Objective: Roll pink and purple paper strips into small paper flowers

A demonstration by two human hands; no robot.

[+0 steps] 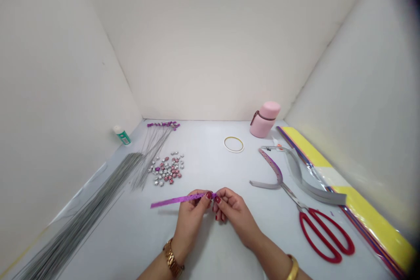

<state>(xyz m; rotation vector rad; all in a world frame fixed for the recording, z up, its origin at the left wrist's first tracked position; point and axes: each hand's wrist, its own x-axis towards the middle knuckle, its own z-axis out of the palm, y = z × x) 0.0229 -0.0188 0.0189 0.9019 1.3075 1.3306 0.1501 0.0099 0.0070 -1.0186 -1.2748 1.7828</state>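
Observation:
A narrow purple paper strip (pixel 169 202) stretches out to the left from between my two hands, just above the white table. Near its right end my left hand (pixel 193 212) pinches it between thumb and fingers. My right hand (pixel 231 208) is closed at the same end, thumb and fingertips on a small folded or knotted bit of the strip. The fingers partly hide that bit. Left of the hands lies a pile of small silver and pink folded paper stars (pixel 169 169), with a purple one among them.
Grey wires (pixel 88 210) lie at left; purple-tipped stems (pixel 157 140) behind. A glue stick (pixel 122 134) stands by the left wall. Tape ring (pixel 234 151) and pink flask (pixel 264 120) stand back. At right are red-handled scissors (pixel 328 234), grey strips (pixel 311 190) and yellow paper packs (pixel 357 197).

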